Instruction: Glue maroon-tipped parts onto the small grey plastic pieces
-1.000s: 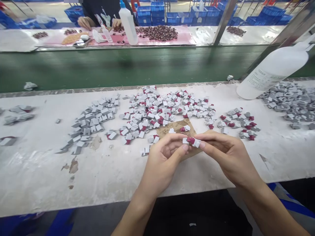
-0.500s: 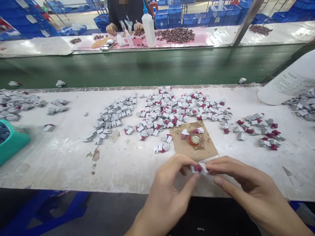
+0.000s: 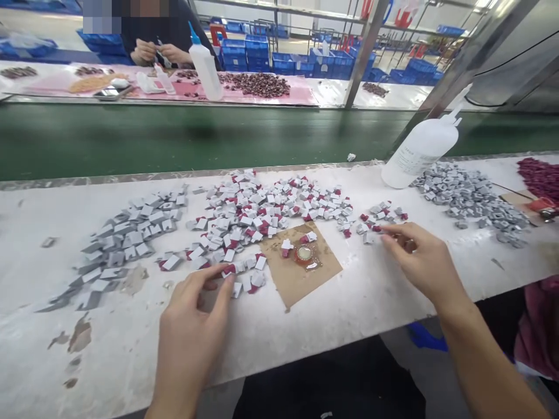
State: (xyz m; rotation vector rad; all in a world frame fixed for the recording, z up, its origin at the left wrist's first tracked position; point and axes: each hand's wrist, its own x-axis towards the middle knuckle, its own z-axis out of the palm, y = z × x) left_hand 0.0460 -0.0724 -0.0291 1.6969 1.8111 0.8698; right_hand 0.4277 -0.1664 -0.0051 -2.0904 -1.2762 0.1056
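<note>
My left hand [image 3: 187, 326] is at the near edge of a small cluster, thumb and forefinger closed around a small grey-and-maroon plastic piece [image 3: 227, 270]. My right hand [image 3: 421, 267] reaches to a group on the right, with its fingertips pinched at another grey-and-maroon plastic piece [image 3: 375, 228]. Between the hands lies a brown paper square [image 3: 301, 285] bearing a small red round cap [image 3: 304, 254] in a wet, clear puddle. Two grey-and-maroon pieces [image 3: 286, 247] rest on the paper beside the cap.
A large heap of grey-and-maroon pieces [image 3: 244, 203] spreads behind the paper, with plain grey pieces [image 3: 144, 224] to its left. A tilted white bottle [image 3: 414, 151] stands at the right, near grey parts [image 3: 471, 198] and maroon parts [image 3: 539, 177]. Across the green belt [image 3: 174, 134], another person's hands [image 3: 159, 53] work.
My hands have moved apart from the piece held between them: the left to the near cluster, the right to the right-hand group. The view has turned to the right.
</note>
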